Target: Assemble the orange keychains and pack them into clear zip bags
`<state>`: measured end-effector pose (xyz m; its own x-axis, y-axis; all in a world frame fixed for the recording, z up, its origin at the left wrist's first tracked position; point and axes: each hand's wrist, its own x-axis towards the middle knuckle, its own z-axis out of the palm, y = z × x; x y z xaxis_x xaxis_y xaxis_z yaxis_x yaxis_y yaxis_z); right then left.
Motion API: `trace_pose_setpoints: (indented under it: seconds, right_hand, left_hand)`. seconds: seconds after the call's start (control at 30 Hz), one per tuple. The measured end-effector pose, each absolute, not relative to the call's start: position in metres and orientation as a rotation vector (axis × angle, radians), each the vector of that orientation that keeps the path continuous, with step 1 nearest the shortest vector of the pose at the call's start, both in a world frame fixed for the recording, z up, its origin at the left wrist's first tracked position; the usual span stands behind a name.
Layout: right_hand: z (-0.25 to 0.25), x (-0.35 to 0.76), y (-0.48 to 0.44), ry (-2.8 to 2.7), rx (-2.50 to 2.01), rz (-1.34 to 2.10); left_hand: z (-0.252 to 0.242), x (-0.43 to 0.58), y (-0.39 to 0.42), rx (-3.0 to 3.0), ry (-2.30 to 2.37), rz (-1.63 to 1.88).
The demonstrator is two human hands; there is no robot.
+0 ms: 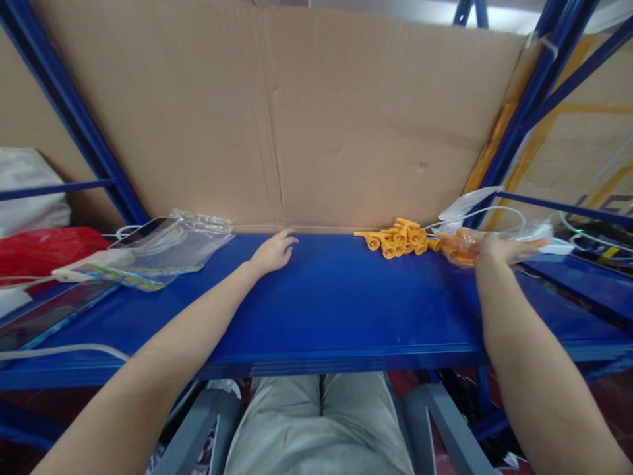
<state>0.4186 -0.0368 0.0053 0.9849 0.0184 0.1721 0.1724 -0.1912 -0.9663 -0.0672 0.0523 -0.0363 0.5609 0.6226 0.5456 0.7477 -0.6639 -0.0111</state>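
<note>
My left hand [273,253] rests near the back of the blue shelf [316,303], fingers apart and holding nothing. To the right, my right hand [497,249] reaches over a clear plastic bag [465,256] with orange pieces in it. Its fingers are partly hidden; an orange stem shows beyond them and seems to be in their grip. Between the hands lies a pile of orange horn-shaped pieces [398,239], closer to the right hand. Their round open ends mostly face me, and small shiny spots show inside some.
Cardboard [346,119] stands along the back, between blue uprights. At left lie a clear packet [168,251], a white power strip [93,264], a red bag [44,254] and a cable [64,349]. More cables and a white box [554,247] are at right.
</note>
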Motion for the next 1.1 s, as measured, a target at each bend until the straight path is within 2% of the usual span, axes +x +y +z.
trace_pose_setpoints:
  seconds: [0.13,0.8,0.93,1.1]
  right_hand:
    - [0.02,0.392,-0.052,-0.032,-1.81,0.004]
    - [0.027,0.389,-0.058,-0.037,-1.791,-0.021]
    - [0.03,0.372,-0.066,-0.254,-1.852,-0.154]
    - [0.025,0.346,-0.075,-0.744,-1.751,-0.377]
  left_hand:
    - [-0.035,-0.067,0.051,-2.563,-1.142,-0.744]
    - [-0.036,-0.066,0.052,-2.545,-1.133,-0.741]
    - [-0.032,-0.069,0.051,-2.398,-1.274,-0.717]
    - [-0.025,-0.1,0.05,-1.935,-1.715,-0.762]
